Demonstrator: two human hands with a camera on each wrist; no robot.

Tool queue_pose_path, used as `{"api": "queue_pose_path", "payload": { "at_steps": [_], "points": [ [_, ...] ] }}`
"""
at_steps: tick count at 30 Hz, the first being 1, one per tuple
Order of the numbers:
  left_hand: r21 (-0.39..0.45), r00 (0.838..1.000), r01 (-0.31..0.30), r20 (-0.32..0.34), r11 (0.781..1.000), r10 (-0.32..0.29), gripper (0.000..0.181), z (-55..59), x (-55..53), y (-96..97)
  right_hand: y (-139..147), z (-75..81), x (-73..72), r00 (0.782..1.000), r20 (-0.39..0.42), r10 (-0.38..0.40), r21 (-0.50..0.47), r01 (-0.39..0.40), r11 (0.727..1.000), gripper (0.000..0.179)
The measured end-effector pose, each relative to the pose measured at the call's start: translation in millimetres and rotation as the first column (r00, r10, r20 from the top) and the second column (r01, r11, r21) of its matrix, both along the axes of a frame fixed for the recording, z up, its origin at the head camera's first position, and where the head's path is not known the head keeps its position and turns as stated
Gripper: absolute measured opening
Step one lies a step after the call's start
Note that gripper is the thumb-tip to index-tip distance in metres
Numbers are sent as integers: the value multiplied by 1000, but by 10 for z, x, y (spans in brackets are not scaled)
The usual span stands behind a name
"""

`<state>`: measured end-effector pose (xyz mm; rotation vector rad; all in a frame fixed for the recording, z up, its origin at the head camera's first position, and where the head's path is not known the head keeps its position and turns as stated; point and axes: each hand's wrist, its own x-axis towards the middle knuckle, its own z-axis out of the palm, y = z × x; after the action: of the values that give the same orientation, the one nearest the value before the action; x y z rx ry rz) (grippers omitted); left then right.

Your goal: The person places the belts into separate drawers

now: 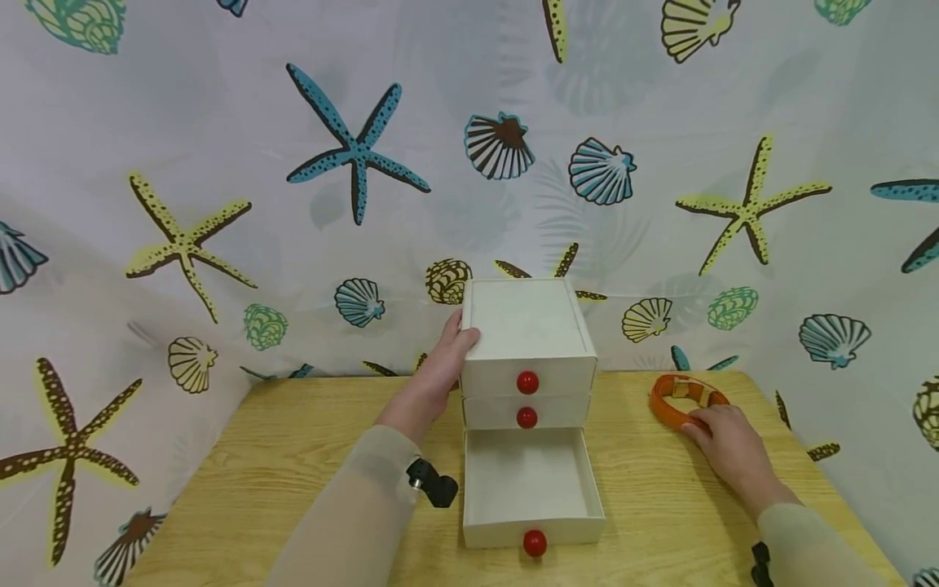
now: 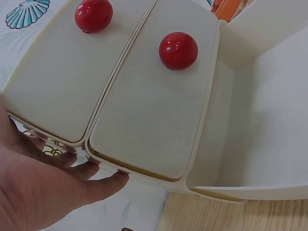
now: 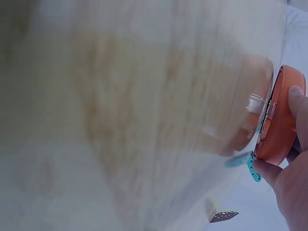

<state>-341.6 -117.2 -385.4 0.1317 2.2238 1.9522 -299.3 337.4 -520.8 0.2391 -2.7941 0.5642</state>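
Note:
A small white drawer cabinet (image 1: 528,322) stands at the middle of the table, with red round knobs on its three drawers. Its bottom drawer (image 1: 531,477) is pulled out and holds nothing; the two upper ones are closed. My left hand (image 1: 443,359) rests against the cabinet's left side, thumb at the top edge. In the left wrist view its fingers (image 2: 108,186) lie extended along that side. To the right, my right hand (image 1: 734,444) grips a coiled orange belt (image 1: 666,401) with a metal buckle. The right wrist view shows thumb and fingers on either edge of the coil.
The wooden table (image 1: 308,456) reaches back to a white cloth (image 1: 440,65) printed with starfish and shells, which also hangs at both sides. The pulled-out drawer extends toward me between my two arms.

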Motion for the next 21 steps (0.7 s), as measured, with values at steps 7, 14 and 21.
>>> {"api": "queue_pose_path", "payload": {
  "at_steps": [7, 14, 21],
  "points": [
    [7, 1000, -1, 1, 1000, 1, 80, -6, -2, -1, -56, 22, 66, 999, -38, 16, -11, -16, 1000, 35],
    [3, 1000, -3, 2, 1000, 3, 80, 11, 10, 2, -113, 75, 140, 997, -64, 39, -22, -41, 999, 34],
    [3, 1000, 2, -1, 1000, -2, 80, -3, -4, -2, -154, 132, 251, 996, -75, 53, -30, -56, 998, 32]
  ]
}}
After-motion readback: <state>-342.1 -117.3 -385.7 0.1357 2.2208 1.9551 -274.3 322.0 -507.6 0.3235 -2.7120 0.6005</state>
